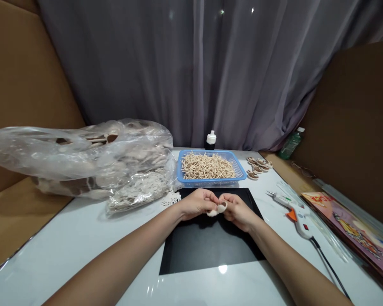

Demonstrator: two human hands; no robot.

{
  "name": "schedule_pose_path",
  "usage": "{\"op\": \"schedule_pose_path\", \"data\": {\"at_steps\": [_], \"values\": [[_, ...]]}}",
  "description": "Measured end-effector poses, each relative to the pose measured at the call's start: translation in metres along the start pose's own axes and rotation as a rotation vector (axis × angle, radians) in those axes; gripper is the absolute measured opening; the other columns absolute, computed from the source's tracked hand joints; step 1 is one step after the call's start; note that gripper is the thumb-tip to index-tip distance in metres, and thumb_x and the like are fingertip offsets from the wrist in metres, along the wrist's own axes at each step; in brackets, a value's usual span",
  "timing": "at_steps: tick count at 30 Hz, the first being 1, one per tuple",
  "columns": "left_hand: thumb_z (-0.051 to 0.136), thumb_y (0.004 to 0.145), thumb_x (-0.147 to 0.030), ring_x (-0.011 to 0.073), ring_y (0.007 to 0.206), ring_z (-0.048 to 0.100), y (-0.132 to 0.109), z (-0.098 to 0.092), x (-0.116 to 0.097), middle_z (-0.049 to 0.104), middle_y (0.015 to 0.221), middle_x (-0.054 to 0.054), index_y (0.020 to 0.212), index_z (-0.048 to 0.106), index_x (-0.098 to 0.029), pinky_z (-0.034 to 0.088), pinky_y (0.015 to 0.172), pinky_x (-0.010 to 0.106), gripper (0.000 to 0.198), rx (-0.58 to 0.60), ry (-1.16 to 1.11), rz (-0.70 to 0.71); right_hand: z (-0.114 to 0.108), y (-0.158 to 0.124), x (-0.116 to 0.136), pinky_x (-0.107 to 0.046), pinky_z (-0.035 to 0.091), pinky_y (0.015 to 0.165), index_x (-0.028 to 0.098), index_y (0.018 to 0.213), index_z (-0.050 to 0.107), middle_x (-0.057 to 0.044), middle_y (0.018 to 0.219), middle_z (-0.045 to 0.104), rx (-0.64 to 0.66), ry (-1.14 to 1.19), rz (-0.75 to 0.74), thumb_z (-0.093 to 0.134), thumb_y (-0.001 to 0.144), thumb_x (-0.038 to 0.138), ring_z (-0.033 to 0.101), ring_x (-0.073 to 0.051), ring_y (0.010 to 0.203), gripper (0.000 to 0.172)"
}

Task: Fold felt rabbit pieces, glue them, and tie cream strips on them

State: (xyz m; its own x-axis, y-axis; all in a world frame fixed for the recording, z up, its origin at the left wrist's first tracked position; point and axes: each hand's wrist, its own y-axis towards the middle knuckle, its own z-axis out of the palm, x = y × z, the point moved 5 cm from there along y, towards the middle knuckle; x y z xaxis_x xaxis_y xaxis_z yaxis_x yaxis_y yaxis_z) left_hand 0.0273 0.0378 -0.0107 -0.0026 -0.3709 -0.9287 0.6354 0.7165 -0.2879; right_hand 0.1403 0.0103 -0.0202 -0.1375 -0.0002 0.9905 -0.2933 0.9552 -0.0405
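Observation:
My left hand (196, 204) and my right hand (238, 210) meet over a black mat (210, 246) on the white table. Both pinch one small pale wooden piece (217, 209), held between the fingertips of the two hands just above the mat. A blue basket (181, 170) full of thin tan wooden pieces stands right behind the hands.
A large clear plastic bag (83, 157) of wooden parts lies at the left. A white cutout (171, 198) lies beside it. Several small finished wooden pieces (258, 166) sit right of the basket. A glue gun (293, 212) with cord, a small bottle (211, 140), a green bottle (290, 145) and printed cardboard (354, 225) lie around.

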Motion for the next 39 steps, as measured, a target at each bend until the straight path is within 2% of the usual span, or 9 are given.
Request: {"op": "schedule_pose_path", "data": {"at_steps": [8, 13, 18, 23, 27, 30, 33, 36, 39], "values": [[0.073, 0.05, -0.011, 0.0083, 0.045, 0.052, -0.003, -0.001, -0.001, 0.061, 0.047, -0.002, 0.061, 0.064, -0.013, 0.039, 0.046, 0.019, 0.014, 0.089, 0.27, -0.081, -0.009, -0.005, 0.018, -0.02, 0.024, 0.05, 0.017, 0.061, 0.05, 0.005, 0.055, 0.045, 0.004, -0.313, -0.138, 0.052, 0.079, 0.021, 0.036, -0.009, 0.052, 0.019], [0.065, 0.05, -0.007, 0.0083, 0.044, 0.051, -0.001, -0.001, 0.004, 0.06, 0.046, -0.003, 0.055, 0.062, -0.013, 0.038, 0.045, 0.018, 0.009, 0.079, 0.351, -0.074, 0.003, -0.016, 0.032, -0.021, 0.025, 0.051, 0.017, 0.072, 0.054, 0.001, 0.061, 0.057, -0.005, -0.924, -0.312, 0.045, 0.083, 0.012, 0.048, -0.011, 0.053, 0.016], [0.059, 0.05, -0.005, 0.0102, 0.048, 0.055, 0.002, -0.001, 0.005, 0.061, 0.048, -0.002, 0.056, 0.062, -0.013, 0.041, 0.049, 0.02, 0.01, -0.001, 0.362, -0.026, 0.011, -0.023, 0.038, -0.025, 0.023, 0.05, 0.018, 0.083, 0.057, -0.002, 0.065, 0.061, -0.046, -1.314, -0.42, 0.047, 0.076, 0.009, 0.052, -0.014, 0.056, 0.014], [0.057, 0.055, -0.007, 0.0087, 0.047, 0.054, 0.004, -0.005, 0.003, 0.06, 0.048, -0.003, 0.06, 0.06, -0.013, 0.041, 0.049, 0.019, 0.009, -0.167, 0.306, 0.025, 0.015, -0.028, 0.041, -0.026, 0.023, 0.049, 0.016, 0.082, 0.058, -0.004, 0.062, 0.06, -0.09, -1.457, -0.541, 0.046, 0.07, 0.003, 0.053, -0.016, 0.058, 0.021], [0.059, 0.057, -0.009, 0.0088, 0.048, 0.054, 0.005, -0.009, 0.001, 0.06, 0.051, -0.002, 0.065, 0.058, -0.014, 0.043, 0.05, 0.02, 0.009, -0.266, 0.28, 0.085, 0.007, -0.027, 0.039, -0.024, 0.027, 0.049, 0.016, 0.077, 0.055, -0.003, 0.061, 0.058, -0.165, -1.287, -0.541, 0.042, 0.078, 0.007, 0.05, -0.014, 0.055, 0.016], [0.064, 0.058, -0.014, 0.0104, 0.053, 0.057, 0.004, -0.01, -0.004, 0.063, 0.057, -0.001, 0.069, 0.059, -0.014, 0.045, 0.053, 0.022, 0.012, -0.298, 0.296, 0.154, -0.01, -0.025, 0.037, -0.022, 0.03, 0.05, 0.018, 0.073, 0.051, 0.001, 0.057, 0.052, -0.322, -0.859, -0.441, 0.039, 0.087, 0.02, 0.046, -0.011, 0.05, 0.019], [0.066, 0.057, -0.015, 0.0113, 0.056, 0.058, 0.001, -0.011, -0.009, 0.063, 0.061, -0.001, 0.069, 0.058, -0.015, 0.045, 0.056, 0.022, 0.014, -0.337, 0.336, 0.241, -0.025, -0.023, 0.029, -0.021, 0.031, 0.047, 0.018, 0.067, 0.05, 0.004, 0.051, 0.046, -0.485, -0.448, -0.31, 0.039, 0.089, 0.034, 0.043, -0.01, 0.046, 0.029], [0.065, 0.059, -0.016, 0.0113, 0.058, 0.058, -0.001, -0.011, -0.011, 0.063, 0.062, -0.002, 0.07, 0.058, -0.016, 0.044, 0.058, 0.022, 0.013, -0.383, 0.379, 0.317, -0.021, -0.02, 0.02, -0.021, 0.034, 0.044, 0.017, 0.062, 0.055, 0.002, 0.05, 0.052, -0.444, -0.299, -0.177, 0.046, 0.085, 0.043, 0.045, -0.01, 0.045, 0.036], [0.065, 0.06, -0.019, 0.0124, 0.061, 0.058, -0.004, -0.011, -0.011, 0.064, 0.065, -0.001, 0.072, 0.059, -0.016, 0.044, 0.059, 0.022, 0.014, -0.425, 0.42, 0.363, -0.011, -0.018, 0.013, -0.022, 0.04, 0.045, 0.015, 0.073, 0.065, -0.003, 0.062, 0.063, -0.366, -0.235, -0.064, 0.056, 0.078, 0.046, 0.053, -0.013, 0.051, 0.033]]}}
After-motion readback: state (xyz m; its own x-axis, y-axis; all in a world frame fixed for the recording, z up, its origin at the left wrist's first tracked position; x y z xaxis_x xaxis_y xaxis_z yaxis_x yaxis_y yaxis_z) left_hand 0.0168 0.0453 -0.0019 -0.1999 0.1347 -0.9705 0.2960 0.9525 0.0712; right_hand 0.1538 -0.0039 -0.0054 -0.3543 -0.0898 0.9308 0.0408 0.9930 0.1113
